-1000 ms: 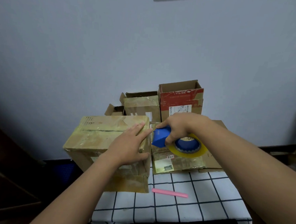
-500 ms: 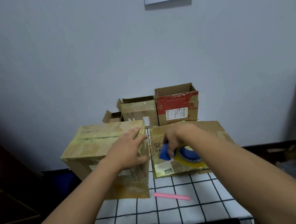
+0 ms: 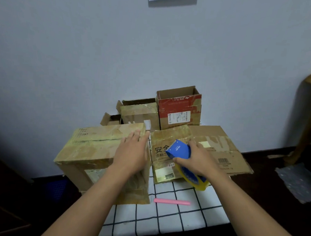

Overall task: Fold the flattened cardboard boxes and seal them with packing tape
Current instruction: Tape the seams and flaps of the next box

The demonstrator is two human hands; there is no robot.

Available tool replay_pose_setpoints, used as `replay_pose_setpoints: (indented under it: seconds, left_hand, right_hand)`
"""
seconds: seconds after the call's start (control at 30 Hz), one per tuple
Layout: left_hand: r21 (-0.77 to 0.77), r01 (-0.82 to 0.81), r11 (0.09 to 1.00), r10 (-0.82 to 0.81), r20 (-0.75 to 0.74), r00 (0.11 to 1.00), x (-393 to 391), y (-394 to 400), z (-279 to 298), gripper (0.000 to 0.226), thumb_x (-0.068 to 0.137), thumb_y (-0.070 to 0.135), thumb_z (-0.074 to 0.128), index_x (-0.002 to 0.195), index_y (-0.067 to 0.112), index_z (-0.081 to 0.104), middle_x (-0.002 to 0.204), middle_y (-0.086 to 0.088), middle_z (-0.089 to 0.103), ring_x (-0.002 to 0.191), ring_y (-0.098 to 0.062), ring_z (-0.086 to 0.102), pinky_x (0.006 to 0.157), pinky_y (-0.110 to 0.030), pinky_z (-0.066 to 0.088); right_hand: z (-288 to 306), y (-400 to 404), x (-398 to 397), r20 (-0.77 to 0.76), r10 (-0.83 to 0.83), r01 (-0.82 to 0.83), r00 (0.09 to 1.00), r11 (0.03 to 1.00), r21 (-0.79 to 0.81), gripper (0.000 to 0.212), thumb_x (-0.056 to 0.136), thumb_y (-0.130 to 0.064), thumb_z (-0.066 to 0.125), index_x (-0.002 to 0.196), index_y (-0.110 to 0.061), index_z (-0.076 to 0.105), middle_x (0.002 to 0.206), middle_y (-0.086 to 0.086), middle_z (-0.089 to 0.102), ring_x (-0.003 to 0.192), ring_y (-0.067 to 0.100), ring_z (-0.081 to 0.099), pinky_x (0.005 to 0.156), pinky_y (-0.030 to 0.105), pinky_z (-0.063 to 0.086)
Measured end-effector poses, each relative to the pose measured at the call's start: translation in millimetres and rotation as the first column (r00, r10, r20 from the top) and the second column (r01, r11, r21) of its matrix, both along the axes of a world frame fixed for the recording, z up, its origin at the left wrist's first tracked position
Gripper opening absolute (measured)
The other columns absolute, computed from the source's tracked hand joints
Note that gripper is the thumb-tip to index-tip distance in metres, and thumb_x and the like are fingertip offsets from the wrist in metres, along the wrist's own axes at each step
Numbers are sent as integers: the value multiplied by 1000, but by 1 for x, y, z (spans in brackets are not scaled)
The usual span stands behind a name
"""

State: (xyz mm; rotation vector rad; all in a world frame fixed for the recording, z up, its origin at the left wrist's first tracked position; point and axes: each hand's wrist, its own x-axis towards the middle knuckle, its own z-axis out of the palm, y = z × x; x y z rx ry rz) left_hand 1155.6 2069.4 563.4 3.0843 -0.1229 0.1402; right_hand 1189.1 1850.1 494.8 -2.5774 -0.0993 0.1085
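A folded, taped cardboard box (image 3: 95, 150) stands at the table's left. My left hand (image 3: 133, 152) lies flat on its top right corner, fingers straight. To its right a flattened cardboard box (image 3: 221, 148) lies on the table. My right hand (image 3: 199, 160) grips a blue tape dispenser (image 3: 179, 151) with a yellowish tape roll (image 3: 196, 181), held just above the flattened box's near left part. The hand covers the roll's top.
A pink stick (image 3: 172, 201) lies on the checked tablecloth (image 3: 163, 219) in front. Three open boxes stand against the wall: a red one (image 3: 178, 110), a taped one (image 3: 140, 113), a small one (image 3: 111, 119). A wooden table leg (image 3: 306, 116) stands right, bubble wrap (image 3: 299, 181) on the floor.
My right hand has drawn the dispenser toward me and to the right, tilting it so the blue guard points up. My left hand stays on the folded box.
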Motion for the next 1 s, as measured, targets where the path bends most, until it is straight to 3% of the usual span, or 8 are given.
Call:
replay_pose_setpoints:
  seconds: [0.13,0.3,0.5,0.63,0.67,0.73,0.8,1.0]
  left_hand:
    - [-9,86,996,-86,60,995,-11,19,16,62,99,17,41,155,31,16,164,-2,6,151,-18,8,123,-39,11]
    - [-9,291,957,-290,69,955,-25,57,35,67,94,5,46,153,29,25,163,9,6,149,-13,12,114,-27,22]
    - [-83,393,916,-393,15,919,-36,93,24,85,77,-13,53,142,41,44,157,20,25,145,-10,26,113,-37,35]
    - [-273,269,924,-278,6,960,-44,96,6,62,92,18,54,142,42,28,143,14,45,115,-7,53,93,-28,46]
    - [-260,258,930,-265,8,964,-43,97,1,60,94,30,56,144,42,26,149,13,39,124,-8,48,100,-32,44]
    - [-101,273,957,-274,7,962,-40,101,-5,63,94,49,53,148,43,22,161,13,15,147,-13,18,120,-39,19]
    - [8,247,969,-247,-1,969,-38,101,-9,66,96,53,46,153,42,13,163,11,5,150,-14,3,119,-35,3]
    - [60,185,981,-190,78,979,-48,104,-8,60,102,45,34,155,37,5,164,7,5,151,-18,6,119,-34,12]
  right_hand:
    - [7,6,4,9,14,-14,1000,1000,-10,73,65,-81,62,117,-34,40,114,1,43,97,23,55,82,45,55]
    - [22,17,11,92,-61,47,994,988,146,74,68,-79,64,122,-33,41,114,1,42,96,24,55,82,43,51]
    - [12,32,9,133,-107,75,985,971,226,67,66,-78,65,112,-35,42,109,-2,41,93,20,55,82,45,53]
    - [-2,40,7,103,-120,93,987,968,232,75,61,-83,59,116,-33,43,115,0,42,99,21,54,84,45,53]
    - [-4,41,6,100,-123,97,987,968,231,76,63,-82,61,117,-32,45,118,1,43,100,20,53,84,43,52]
    - [-9,44,5,100,-133,108,986,969,222,71,69,-74,67,120,-29,46,120,1,43,98,17,50,81,39,49]
    - [-13,46,4,113,-138,115,984,974,197,72,71,-71,69,124,-27,46,123,1,43,96,15,45,78,36,45]
    - [-11,61,4,237,-127,128,963,992,9,70,78,-69,65,127,-24,45,121,4,40,91,15,42,73,34,45]
